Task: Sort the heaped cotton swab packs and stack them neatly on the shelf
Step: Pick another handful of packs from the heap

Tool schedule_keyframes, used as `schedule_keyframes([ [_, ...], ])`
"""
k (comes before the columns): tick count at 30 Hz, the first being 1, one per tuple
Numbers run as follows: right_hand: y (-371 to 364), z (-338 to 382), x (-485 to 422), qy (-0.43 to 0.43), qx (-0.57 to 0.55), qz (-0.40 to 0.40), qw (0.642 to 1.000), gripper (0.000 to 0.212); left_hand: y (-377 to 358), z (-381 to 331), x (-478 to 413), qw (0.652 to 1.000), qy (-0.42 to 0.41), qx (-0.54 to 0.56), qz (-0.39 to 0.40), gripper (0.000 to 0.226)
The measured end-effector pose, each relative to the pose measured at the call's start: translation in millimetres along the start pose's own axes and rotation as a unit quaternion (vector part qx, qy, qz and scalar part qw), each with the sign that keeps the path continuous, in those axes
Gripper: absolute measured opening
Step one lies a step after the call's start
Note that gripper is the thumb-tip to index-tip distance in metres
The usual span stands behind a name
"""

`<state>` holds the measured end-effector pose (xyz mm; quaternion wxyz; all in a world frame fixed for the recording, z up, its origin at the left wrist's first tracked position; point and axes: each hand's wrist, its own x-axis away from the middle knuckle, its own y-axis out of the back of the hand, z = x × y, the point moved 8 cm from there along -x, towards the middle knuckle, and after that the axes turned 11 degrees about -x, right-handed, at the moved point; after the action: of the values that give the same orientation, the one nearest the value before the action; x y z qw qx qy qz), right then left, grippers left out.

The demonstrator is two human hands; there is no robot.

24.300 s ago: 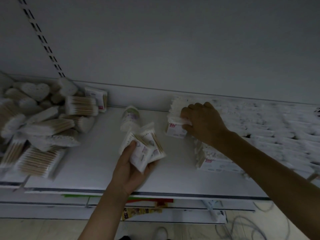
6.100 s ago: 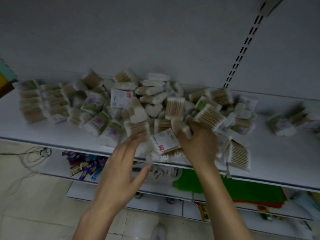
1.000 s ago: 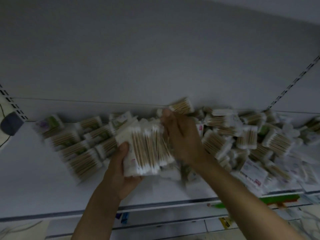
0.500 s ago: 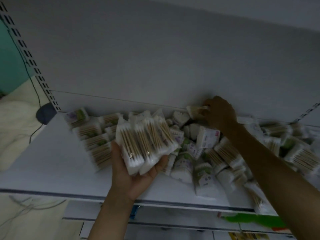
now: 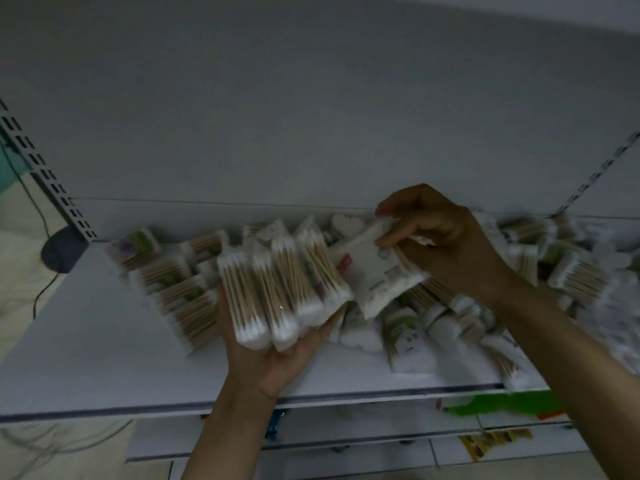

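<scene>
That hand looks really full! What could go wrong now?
The left hand cups a fanned bundle of packs from below; adding the white pack pinched by the right hand might make some slip out. A swab pack lies at the front edge of the shelf and could be knocked off.

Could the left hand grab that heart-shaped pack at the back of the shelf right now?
Probably not. The left hand is full, gripping a fan of cotton swab packs, and that fan sits between it and the heart-shaped pack. The right hand looks nearer.
</scene>
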<state>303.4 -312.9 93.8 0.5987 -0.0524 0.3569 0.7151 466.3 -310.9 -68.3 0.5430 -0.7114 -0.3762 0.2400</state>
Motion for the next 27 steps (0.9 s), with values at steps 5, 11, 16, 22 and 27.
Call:
schedule_keyframes([
  [5,-14,7,18,-0.009,-0.012,-0.108,0.994,0.026,-7,34,-5,0.995,0.086,0.048,0.004,0.069],
  [11,-17,-44,76,-0.026,0.12,-0.292,0.949,0.013,-43,52,-9,0.995,0.063,-0.012,0.078,0.066],
  [16,2,-59,96,-0.063,0.173,-0.34,0.922,0.02,-18,41,-13,0.999,0.012,-0.035,-0.027,0.087],
  [22,18,-47,105,-0.097,0.15,-0.324,0.929,0.028,-12,36,-18,0.998,0.0,-0.045,-0.033,0.087],
  [27,-20,-67,116,-0.134,0.372,-0.014,0.919,0.067,-11,41,-27,0.997,0.014,-0.049,0.064,0.066],
])
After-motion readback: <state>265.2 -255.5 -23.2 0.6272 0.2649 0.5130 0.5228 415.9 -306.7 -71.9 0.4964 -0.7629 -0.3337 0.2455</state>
